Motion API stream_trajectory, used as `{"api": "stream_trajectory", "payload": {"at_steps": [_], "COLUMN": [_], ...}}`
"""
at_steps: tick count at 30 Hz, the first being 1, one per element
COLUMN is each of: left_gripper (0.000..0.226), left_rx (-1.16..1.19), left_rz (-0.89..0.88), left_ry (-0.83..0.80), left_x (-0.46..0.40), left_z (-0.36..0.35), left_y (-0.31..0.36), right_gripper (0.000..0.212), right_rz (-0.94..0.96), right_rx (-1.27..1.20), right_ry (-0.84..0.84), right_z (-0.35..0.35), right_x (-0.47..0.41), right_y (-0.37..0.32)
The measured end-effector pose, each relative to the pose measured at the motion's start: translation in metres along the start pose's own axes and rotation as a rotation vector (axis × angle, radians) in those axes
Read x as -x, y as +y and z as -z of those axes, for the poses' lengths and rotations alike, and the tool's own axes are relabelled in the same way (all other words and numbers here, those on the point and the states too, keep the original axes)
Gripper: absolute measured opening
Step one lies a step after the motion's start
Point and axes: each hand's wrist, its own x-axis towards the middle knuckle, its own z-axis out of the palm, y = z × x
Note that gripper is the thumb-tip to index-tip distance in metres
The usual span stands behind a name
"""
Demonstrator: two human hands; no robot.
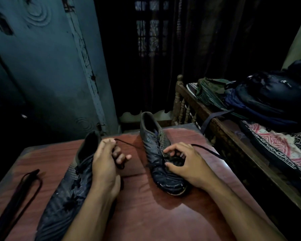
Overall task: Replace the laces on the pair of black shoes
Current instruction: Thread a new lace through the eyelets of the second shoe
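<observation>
Our left hand [105, 162] pinches a lace [129, 145] beside the right shoe [156, 153] on the table [155, 214]; our right hand [186, 164], fingers spread, rests on that shoe's eyelets. The left shoe [68, 188] lies left of it.

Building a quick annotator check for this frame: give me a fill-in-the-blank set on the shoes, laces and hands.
1. Both black shoes stand on a ____ table.
2. The left hand pinches a lace end, and the ____ hand rests on the right shoe.
3. A spare bundle of laces lies to the ____ of the left shoe.
4. A lace trails off the right shoe toward the ____.

Missing words: wooden; right; left; bed
</observation>
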Motion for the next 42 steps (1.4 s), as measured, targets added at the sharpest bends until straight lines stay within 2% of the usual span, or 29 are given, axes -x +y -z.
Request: {"api": "stream_trajectory", "payload": {"at_steps": [3,6,8,11,12,14,16,17,19,20,21,23,25,27,31,34,38,42], "left_gripper": [0.029,0.027,0.025,0.024,0.023,0.019,0.006,0.014,0.03,0.031,0.029,0.023,0.022,0.025,0.032,0.035,0.022,0.021], "left_rx": [0.075,0.224,0.18,0.003,-0.085,-0.371,-0.784,-1.012,-1.496,-1.686,-1.777,-1.68,-1.396,-1.108,-0.715,-0.365,-0.287,-0.312], "left_rz": [-0.064,-0.012,0.005,-0.065,-0.13,-0.385,-0.635,-0.659,-0.532,-0.464,-0.428,-0.443,-0.493,-0.448,-0.147,0.071,0.119,0.131], "left_ry": [-0.038,-0.116,-0.095,0.029,0.07,0.086,-0.058,-0.173,-0.391,-0.447,-0.466,-0.441,-0.411,-0.354,-0.209,-0.213,-0.152,-0.146], "left_x": [-0.002,0.0,0.0,-0.001,-0.001,-0.003,-0.002,-0.001,0.0,0.003,0.003,0.001,-0.003,-0.006,0.002,0.011,0.013,0.011], "left_z": [0.002,0.002,0.0,0.001,0.002,0.007,0.01,0.01,0.009,0.007,0.007,0.009,0.013,0.015,0.005,-0.008,-0.013,-0.012], "left_y": [-0.001,0.0,0.0,-0.001,0.0,0.003,0.007,0.009,0.008,0.006,0.004,0.0,-0.003,-0.007,-0.014,-0.015,-0.018,-0.02], "right_gripper": [0.028,0.025,0.022,0.019,0.018,0.018,0.019,0.019,0.019,0.019,0.02,0.021,0.022,0.023,0.022,0.018,0.01,0.011], "right_rz": [-0.003,-0.008,-0.01,-0.013,-0.013,-0.013,-0.011,-0.012,-0.013,-0.014,-0.016,-0.021,-0.028,-0.025,-0.008,-0.004,0.0,0.002], "right_rx": [0.009,-0.005,-0.01,-0.008,-0.007,-0.014,-0.023,-0.025,-0.024,-0.022,-0.019,-0.016,-0.016,-0.011,-0.022,-0.035,-0.084,-0.058], "right_ry": [-0.007,-0.015,-0.017,-0.023,-0.024,-0.024,-0.024,-0.022,-0.015,-0.013,-0.013,-0.015,-0.016,-0.016,-0.019,-0.017,0.018,0.056], "right_z": [0.001,0.0,-0.001,-0.001,-0.001,-0.001,-0.001,-0.001,-0.001,-0.001,-0.001,0.0,0.0,0.0,0.0,0.0,0.003,0.007], "right_x": [0.0,0.0,0.001,0.001,0.0,0.0,0.0,0.0,0.001,0.001,0.0,0.0,0.001,0.001,0.001,0.001,0.001,0.002], "right_y": [0.0,-0.002,-0.002,-0.001,-0.001,-0.002,-0.002,-0.003,-0.003,-0.003,-0.004,-0.004,-0.004,-0.004,-0.005,-0.007,-0.008,-0.012]}}
